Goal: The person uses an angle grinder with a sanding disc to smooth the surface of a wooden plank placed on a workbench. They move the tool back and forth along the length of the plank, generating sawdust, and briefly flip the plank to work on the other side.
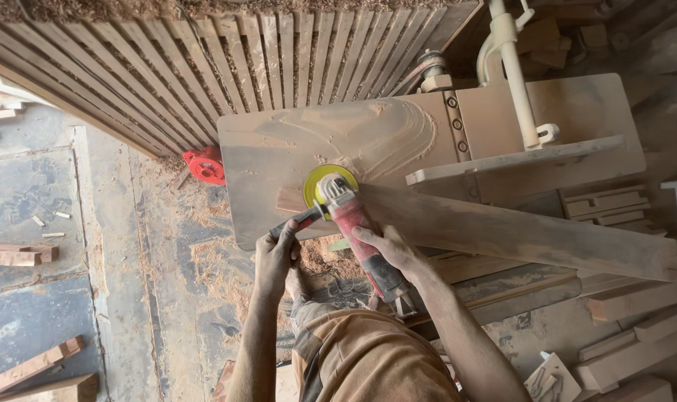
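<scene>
My left fingers are clenched round the black side handle; my right fingers wrap the red angle grinder body. Its yellow-green round disc sits at 12 o'clock from my hands, on the near end of the long dusty wooden plank lying across the sawdust-coated machine worktop. I judge steady, flat, even pressure serves best
</scene>
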